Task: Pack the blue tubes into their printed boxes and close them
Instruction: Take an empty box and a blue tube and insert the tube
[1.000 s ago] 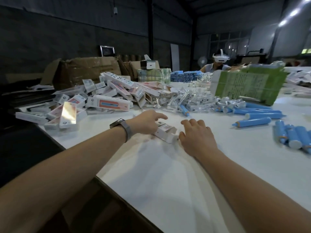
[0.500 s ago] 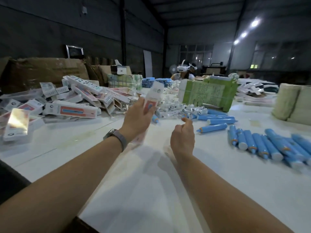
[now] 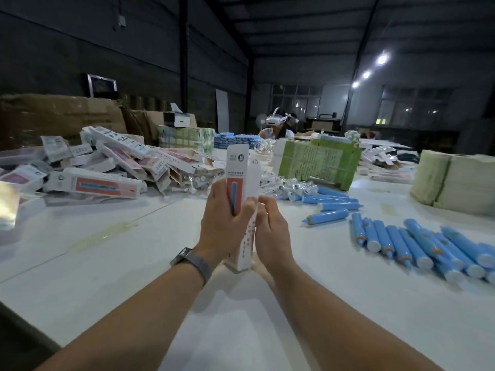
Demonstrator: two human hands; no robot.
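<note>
Head view is showing a tall, narrow white printed cardboard box (image 3: 242,199) with a red panel and a picture of a blue tube on its face, standing upright at the centre of the frame above the white table (image 3: 128,263). Gripping it from the nine o'clock side is the left hand (image 3: 223,226), fingers curling round the front face and thumb behind, a grey band on the wrist. At the box's three o'clock side the right hand (image 3: 270,231) is lying against it with fingers nearly straight, touching rather than clasping. Loose blue plastic tubes (image 3: 412,242) with white caps are lying in a row on the table at three o'clock, well apart from the box, with more of them nearer two o'clock. Spreading across the table at ten o'clock is a heap of matching printed boxes (image 3: 101,167). Sitting at one o'clock is a green wrapped bundle (image 3: 318,162), and beyond it a person wearing a white headset (image 3: 276,121) is working.
</note>
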